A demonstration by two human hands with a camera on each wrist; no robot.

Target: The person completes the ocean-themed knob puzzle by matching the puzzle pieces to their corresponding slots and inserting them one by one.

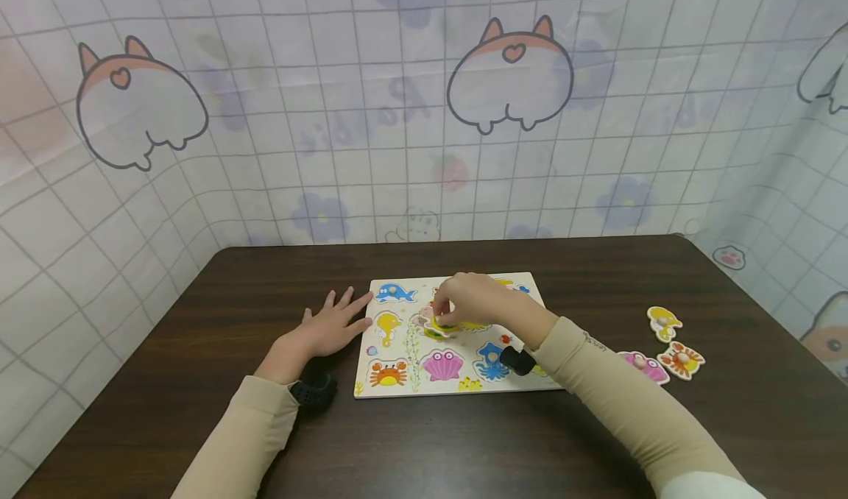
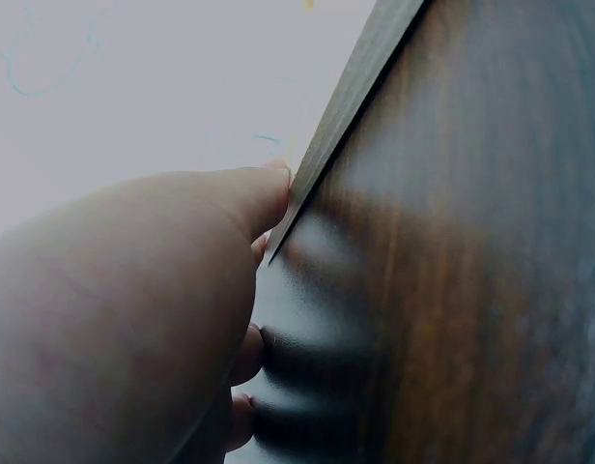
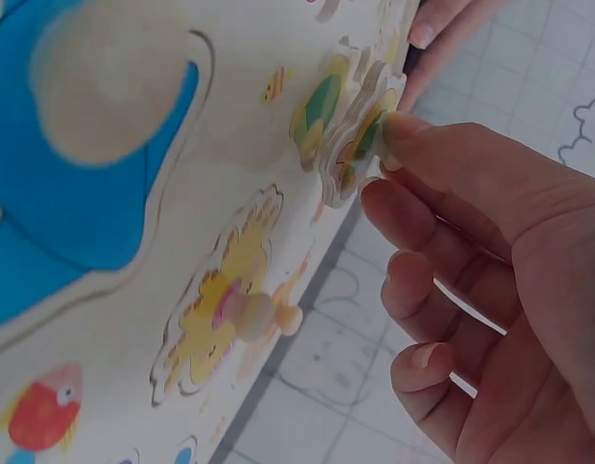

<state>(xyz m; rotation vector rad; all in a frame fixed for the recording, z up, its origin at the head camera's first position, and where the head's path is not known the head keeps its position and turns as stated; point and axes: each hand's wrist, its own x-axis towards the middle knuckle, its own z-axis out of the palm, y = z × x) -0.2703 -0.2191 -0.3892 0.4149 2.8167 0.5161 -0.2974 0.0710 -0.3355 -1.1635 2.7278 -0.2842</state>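
Observation:
My right hand (image 1: 473, 296) is over the middle of a white wooden puzzle board (image 1: 424, 391). Its thumb and forefinger pinch a yellow-and-green puzzle piece (image 3: 348, 155), which sits tilted close above a matching picture (image 3: 320, 111) on the board. The other fingers are loosely bent. My left hand (image 1: 331, 326) lies on the table with fingers spread, the thumb right at the board's left edge. Near the right hand in its wrist view, a yellow piece (image 3: 220, 319) with a wooden knob sits in the board, and a blue piece (image 3: 95, 213) fills the near corner.
To the right of the board lie three loose pieces: a yellow one (image 1: 665, 322), an orange crab (image 1: 681, 360) and a pink one (image 1: 642, 366), partly behind the right sleeve. The dark wooden table (image 1: 424, 447) ends at a patterned cloth (image 1: 371, 153).

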